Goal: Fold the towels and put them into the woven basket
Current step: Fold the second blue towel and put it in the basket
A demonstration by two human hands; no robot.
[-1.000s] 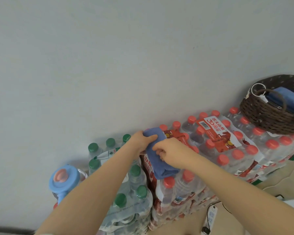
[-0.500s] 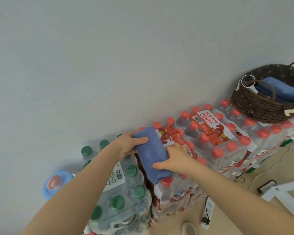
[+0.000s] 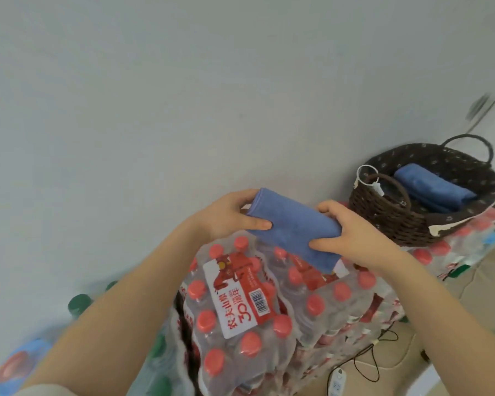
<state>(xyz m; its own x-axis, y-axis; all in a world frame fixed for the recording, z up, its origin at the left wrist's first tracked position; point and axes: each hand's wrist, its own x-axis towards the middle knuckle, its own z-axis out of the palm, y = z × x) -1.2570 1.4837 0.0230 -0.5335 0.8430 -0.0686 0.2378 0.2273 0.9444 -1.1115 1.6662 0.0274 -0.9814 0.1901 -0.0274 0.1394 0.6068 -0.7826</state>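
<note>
Up comes the folded blue towel (image 3: 293,230), lifted clear of the red-capped bottle packs (image 3: 240,304) where it lay pressed flat half a second ago, and it now sits in the middle of the frame, held in the air between both hands. Left hand (image 3: 226,215) grips the towel's upper-left end, thumb curled across the front face and fingers wrapped behind the edge. Right hand (image 3: 352,232) clamps the lower-right end, thumb underneath and fingers curled over the top. Between the two, the towel stretches as a neat thick rectangle tilted down to the right, with its lower corner hanging just above the packs.

Over at the right of the frame, the woven basket (image 3: 389,221) has swung closer to the centre than before. It is dark brown, with two loop handles, and it stands on top of the bottle packs just beside the right hand. Inside it lies another folded blue towel (image 3: 432,187), resting against the far wall of the basket. A white tag (image 3: 376,188) hangs at the near handle.

Lower left is blurred: green bottle caps (image 3: 79,302) and a blue-lidded jug (image 3: 17,364) show there. A white power strip (image 3: 337,381) and dark cables (image 3: 375,358) lie on the floor at the bottom. A plain pale wall (image 3: 183,95) fills the upper frame.
</note>
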